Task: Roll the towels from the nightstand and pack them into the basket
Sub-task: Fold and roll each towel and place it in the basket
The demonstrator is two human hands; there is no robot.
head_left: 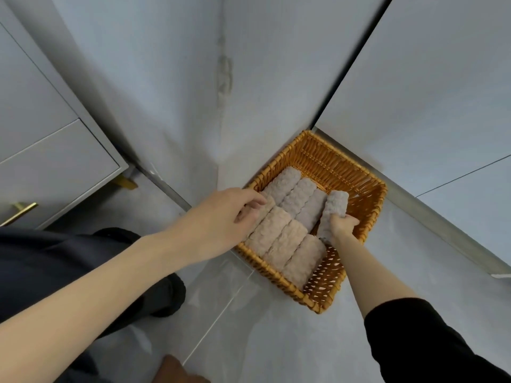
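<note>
Head view: right hand (343, 225) fingers grip a rolled towel (336, 204) in the basket (326, 152); left hand (221, 217) pinches another roll (266, 208).

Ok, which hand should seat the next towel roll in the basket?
Right. The right hand holds a rolled towel above the bare gap on the basket's right side; the left hand holds the leftmost roll by the left rim.
</note>
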